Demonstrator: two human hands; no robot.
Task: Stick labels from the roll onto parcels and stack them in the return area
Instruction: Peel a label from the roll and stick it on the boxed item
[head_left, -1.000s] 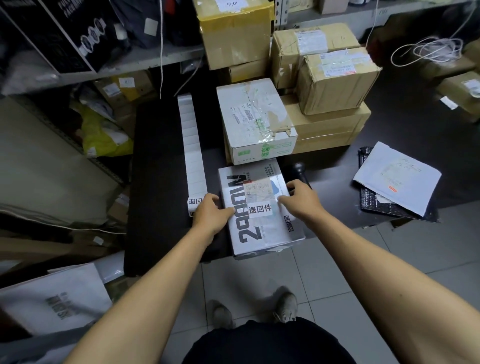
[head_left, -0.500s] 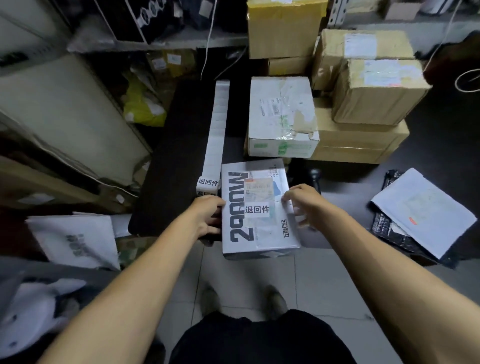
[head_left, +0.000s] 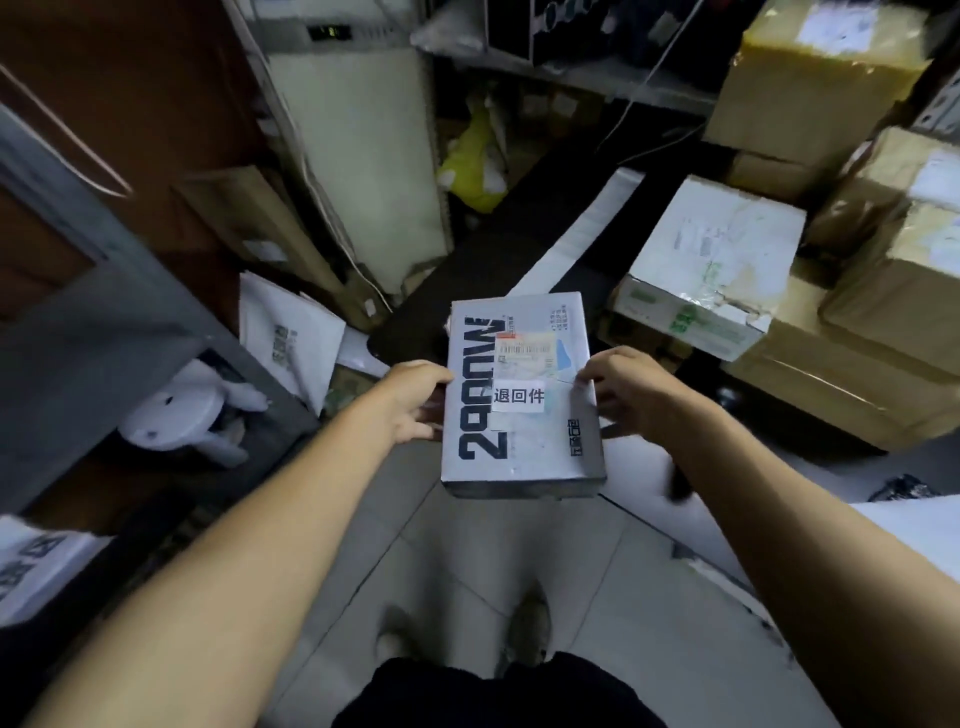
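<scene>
Dim storeroom, cluttered.
Pale grey tiled floor (head_left: 545, 561) below the hands; grey metal shelving (head_left: 597, 73) beyond; black tabletop (head_left: 498, 244) ahead.

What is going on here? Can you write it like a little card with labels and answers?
held thing: grey box, gripped at its two sides
left hand: grips the box's left side
right hand: grips the box's right side
sticker: white, with three printed characters, stuck on top of the box
label strip: long and white, lying on the black table
other boxes: white box on brown boxes, to the right
under the box: tiled floor and shoes
</scene>
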